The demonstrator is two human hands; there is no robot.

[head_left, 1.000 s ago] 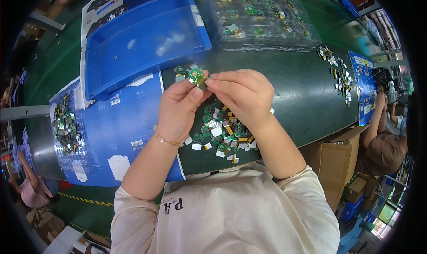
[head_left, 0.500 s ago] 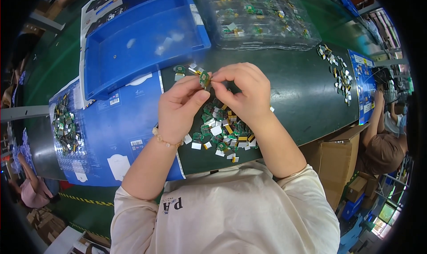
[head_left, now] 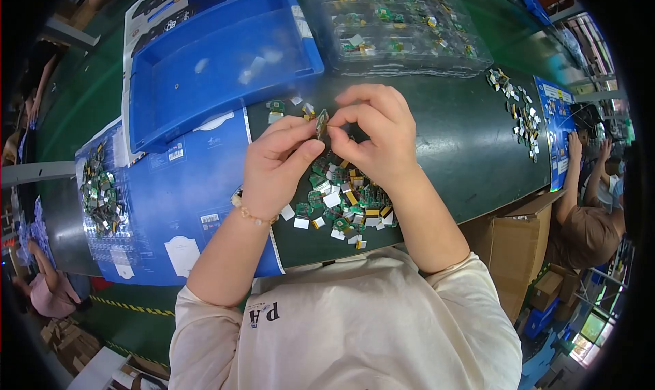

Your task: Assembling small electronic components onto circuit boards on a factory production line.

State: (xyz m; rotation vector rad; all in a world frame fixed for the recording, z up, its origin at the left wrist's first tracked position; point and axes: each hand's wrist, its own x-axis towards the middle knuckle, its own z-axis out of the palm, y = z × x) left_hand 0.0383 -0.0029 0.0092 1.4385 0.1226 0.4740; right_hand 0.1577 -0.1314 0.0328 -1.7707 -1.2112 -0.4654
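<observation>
Between the thumb and fingers of my left hand (head_left: 283, 154) a small green circuit board (head_left: 321, 124) is pinched, tilted nearly edge-on. My right hand (head_left: 375, 134) is closed, its thumb and index fingertip at the right edge of that board. Just below both hands a loose pile of similar boards (head_left: 332, 200) covers the dark table, with white and amber-taped pieces among them. A few more boards (head_left: 275, 107) lie beyond my left fingers.
A blue plastic bin (head_left: 218, 69) stands far left on blue printed sheets (head_left: 205, 185). Stacked clear trays (head_left: 409, 35) hold boards at the back. Other board heaps (head_left: 102, 192) lie left and right (head_left: 522, 117). A cardboard box (head_left: 512, 247) stands near right; co-workers sit at both sides.
The board in my fingers has turned from showing its face to nearly edge-on. My right index finger has lifted slightly. A co-worker's arms at the right have moved.
</observation>
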